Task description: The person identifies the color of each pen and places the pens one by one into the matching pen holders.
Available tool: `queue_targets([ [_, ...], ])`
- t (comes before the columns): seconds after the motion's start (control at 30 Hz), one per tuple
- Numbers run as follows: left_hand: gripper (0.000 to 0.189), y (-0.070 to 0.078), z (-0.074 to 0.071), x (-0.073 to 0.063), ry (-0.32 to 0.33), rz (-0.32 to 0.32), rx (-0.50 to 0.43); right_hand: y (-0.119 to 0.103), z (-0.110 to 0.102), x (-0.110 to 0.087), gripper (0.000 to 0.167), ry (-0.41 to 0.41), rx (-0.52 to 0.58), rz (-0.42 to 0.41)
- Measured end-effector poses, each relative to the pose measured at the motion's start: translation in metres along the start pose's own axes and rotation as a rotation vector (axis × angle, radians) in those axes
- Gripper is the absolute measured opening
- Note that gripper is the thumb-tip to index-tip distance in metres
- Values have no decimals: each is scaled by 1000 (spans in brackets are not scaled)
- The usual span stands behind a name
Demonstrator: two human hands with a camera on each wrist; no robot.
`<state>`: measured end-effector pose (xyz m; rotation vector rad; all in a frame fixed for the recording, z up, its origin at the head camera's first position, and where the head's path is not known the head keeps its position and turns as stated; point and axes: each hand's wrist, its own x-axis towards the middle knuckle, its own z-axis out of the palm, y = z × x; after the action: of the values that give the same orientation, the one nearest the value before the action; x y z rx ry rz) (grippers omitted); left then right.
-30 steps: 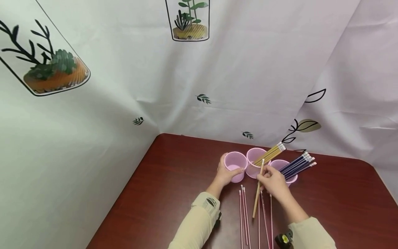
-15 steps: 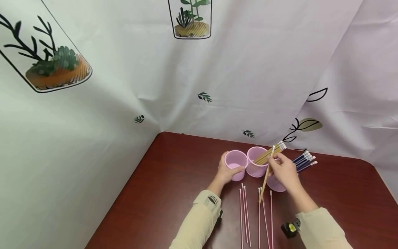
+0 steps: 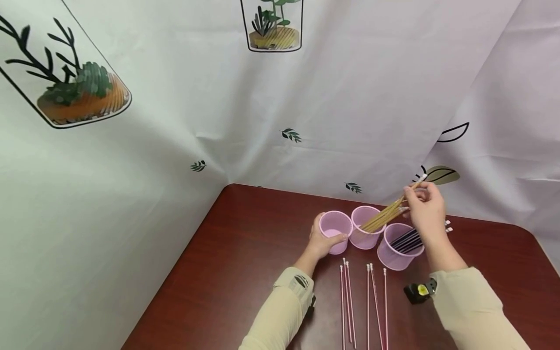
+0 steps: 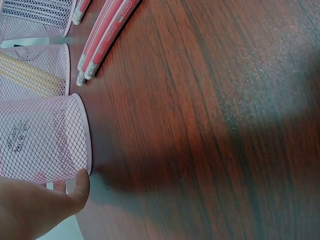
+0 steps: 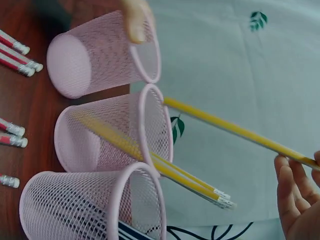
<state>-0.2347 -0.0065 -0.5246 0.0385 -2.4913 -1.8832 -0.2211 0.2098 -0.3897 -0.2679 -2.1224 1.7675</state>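
Lifting a slim yellow wooden pencil (image 3: 418, 183), the right hand (image 3: 428, 210) pinches it near its white-tipped end, right of centre in the head view. Half a second ago this pencil hung lower, its far end over the table; now it slants alongside the sheaf of yellow pencils (image 3: 379, 219) in the middle round pink mesh cup (image 3: 365, 241). Judgement: lined up with its like, not yet let go. Left hand (image 3: 323, 239) holds the left round pink mesh cup (image 3: 334, 221), thumb across its front, little changed. Dark blue pencils (image 3: 407, 241) lean in the right round pink mesh cup (image 3: 391, 256), more visible since the arm shifted. Red pencils (image 3: 348, 306) lie lower centre on the glossy reddish-brown table (image 3: 245, 253).

Left wrist view: left hand at lower left, one fingertip on the left cup's edge; red pencils along the top.

Right wrist view: held pencil runs from fingers at the right edge to the middle cup's rim, near centre. Cannot tell whether its end is inside or just behind.
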Motion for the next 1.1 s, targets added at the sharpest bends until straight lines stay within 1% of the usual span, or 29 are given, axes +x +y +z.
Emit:
queue_targets([
  [0.07, 91, 1, 0, 0, 1, -10, -3, -2, 0, 3, 13, 39, 69, 29],
  [0.13, 91, 1, 0, 0, 4, -16, 0, 0, 2, 4, 17, 64, 101, 46],
  [0.2, 90, 1, 0, 0, 7, -18, -4, 5, 4, 3, 21, 64, 98, 57],
  [0.3, 89, 0, 1, 0, 7, -20, -12, 14, 6, 0, 25, 32, 81, 85],
  [0.43, 89, 0, 1, -1, 5, -16, -13, 28, 7, -5, 28, 13, -5, 91],
  [0.53, 89, 1, 1, -1, 8, -14, -11, 36, 9, -9, 38, 31, -152, 48],
  [0.6, 88, 1, 1, -1, 9, -14, -18, 40, 9, -11, 42, 29, -266, 12],
  [0.67, 88, 1, 1, -1, 10, -16, -22, 43, 9, -13, 40, 20, -385, -28],
  [0.73, 88, 1, 1, -1, 7, -19, -24, 46, 10, -15, 34, 16, -476, -63],
  [0.8, 88, 0, 2, -1, 5, -20, -26, 48, 11, -16, 29, 9, -515, -81],
  [0.97, 90, 0, 2, -1, 8, -11, -21, 51, 11, -17, 30, 58, -486, -82],
  [1.1, 90, -1, 1, 0, 13, -7, -19, 52, 10, -16, 31, 99, -489, -84],
])
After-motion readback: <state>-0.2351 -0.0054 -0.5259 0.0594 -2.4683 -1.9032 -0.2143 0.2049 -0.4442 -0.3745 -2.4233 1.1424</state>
